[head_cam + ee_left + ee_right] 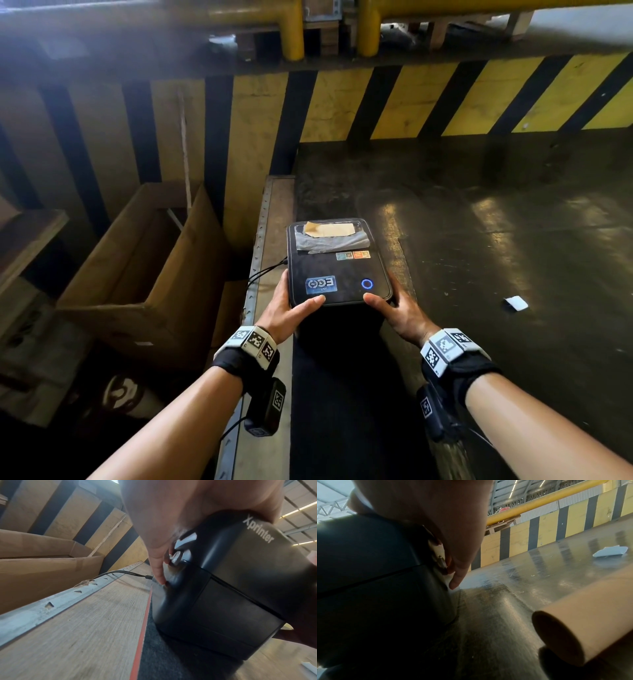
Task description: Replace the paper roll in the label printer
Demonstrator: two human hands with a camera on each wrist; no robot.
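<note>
The black label printer [337, 267] stands on a dark mat at the table's left part, lid down, with a blue ring light on its top. My left hand [291, 308] grips its left side and my right hand [400, 311] its right side, both thumbs lying on the near top edge. In the left wrist view my left hand's fingers [158, 566] reach down the printer [231, 588] past a round silver side button. The right hand's fingers [455, 574] lie the same way on the printer [376, 574]. A bare brown cardboard tube [582, 622] lies on the table by my right wrist.
An open cardboard box [137, 274] stands left of the table's metal edge rail [260, 240]. A black cable [267, 272] leaves the printer's left side. A white paper scrap [516, 303] lies on the shiny tabletop to the right. A yellow-and-black striped wall [445, 99] closes the far side.
</note>
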